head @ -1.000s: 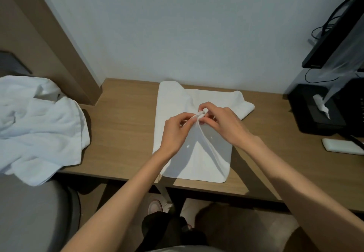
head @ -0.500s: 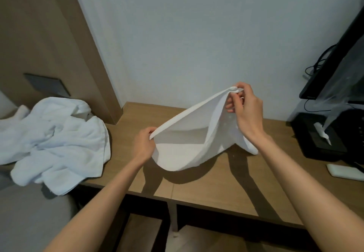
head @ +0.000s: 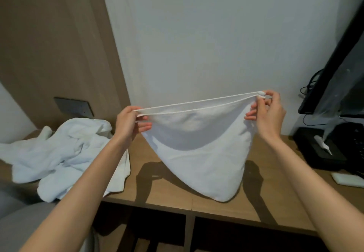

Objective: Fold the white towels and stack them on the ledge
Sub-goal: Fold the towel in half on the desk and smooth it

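Observation:
A white towel (head: 199, 153) hangs doubled over in the air above the wooden ledge (head: 167, 198). Its top edge is stretched taut between my hands and its lower fold sags down to the ledge near the front edge. My left hand (head: 128, 123) pinches the left end of the doubled edge. My right hand (head: 266, 112) pinches the right end, held slightly higher. A heap of crumpled white towels (head: 65, 153) lies at the left end of the ledge, partly behind my left forearm.
A black tissue box (head: 319, 149) with a tissue sticking out stands at the right, beside a small white block (head: 346, 179). A dark screen (head: 338, 70) with cables rises above them. A wooden panel with a grey switch plate (head: 72, 106) stands left.
I have lifted the towel off the ledge and drawn my hands apart, stretching its doubled top edge. My view has tilted up toward the wall.

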### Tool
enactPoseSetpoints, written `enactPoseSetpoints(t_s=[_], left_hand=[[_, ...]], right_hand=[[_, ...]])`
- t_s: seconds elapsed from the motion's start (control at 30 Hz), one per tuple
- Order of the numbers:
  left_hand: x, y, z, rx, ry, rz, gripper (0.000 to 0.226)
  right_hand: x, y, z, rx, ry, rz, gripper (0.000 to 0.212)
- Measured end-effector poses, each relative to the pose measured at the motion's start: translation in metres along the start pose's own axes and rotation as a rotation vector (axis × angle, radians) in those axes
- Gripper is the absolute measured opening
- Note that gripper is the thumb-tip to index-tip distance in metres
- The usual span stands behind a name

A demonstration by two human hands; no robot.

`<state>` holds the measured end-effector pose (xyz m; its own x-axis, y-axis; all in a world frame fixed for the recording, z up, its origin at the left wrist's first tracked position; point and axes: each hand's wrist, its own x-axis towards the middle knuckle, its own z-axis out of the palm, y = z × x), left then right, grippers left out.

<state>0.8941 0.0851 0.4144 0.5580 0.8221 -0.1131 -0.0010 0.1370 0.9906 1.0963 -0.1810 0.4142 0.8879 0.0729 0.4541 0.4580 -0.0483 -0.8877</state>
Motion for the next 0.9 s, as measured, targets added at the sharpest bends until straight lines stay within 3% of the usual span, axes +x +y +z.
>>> enactPoseSetpoints(t_s=[0.13, 0.3, 0.37, 0.43, 0.53, 0.63, 0.77, 0.9], left_hand=[[-0.025, 0.035, 0.0, -0.344, 0.0, 0.128, 0.029], [-0.056, 0.056, -0.009, -0.452, 0.029, 0.298, 0.02], [-0.07, 0.052, -0.02, -0.416, -0.016, 0.318, 0.015], [-0.081, 0.039, -0.034, -0.273, -0.04, 0.412, 0.023], [-0.095, 0.013, -0.053, -0.012, 0.049, 0.633, 0.028], [-0.098, -0.009, -0.062, 0.032, 0.133, 0.729, 0.017], [-0.082, -0.024, -0.056, 0.012, 0.11, 0.643, 0.012], [-0.04, -0.05, -0.036, 0.169, 0.014, 0.277, 0.019]], right_hand=[[-0.022, -0.023, 0.0, 0.106, 0.105, -0.012, 0.008], [-0.051, -0.044, -0.004, 0.182, 0.161, -0.083, 0.009], [-0.067, -0.047, -0.01, 0.18, 0.204, -0.132, 0.014], [-0.085, -0.047, -0.018, 0.178, 0.245, -0.18, 0.014], [-0.111, -0.046, -0.025, 0.185, 0.294, -0.215, 0.01], [-0.13, -0.047, -0.027, 0.173, 0.34, -0.187, 0.008], [-0.131, -0.036, -0.029, 0.166, 0.345, 0.002, 0.032], [-0.115, 0.01, -0.029, 0.15, 0.192, 0.362, 0.033]])
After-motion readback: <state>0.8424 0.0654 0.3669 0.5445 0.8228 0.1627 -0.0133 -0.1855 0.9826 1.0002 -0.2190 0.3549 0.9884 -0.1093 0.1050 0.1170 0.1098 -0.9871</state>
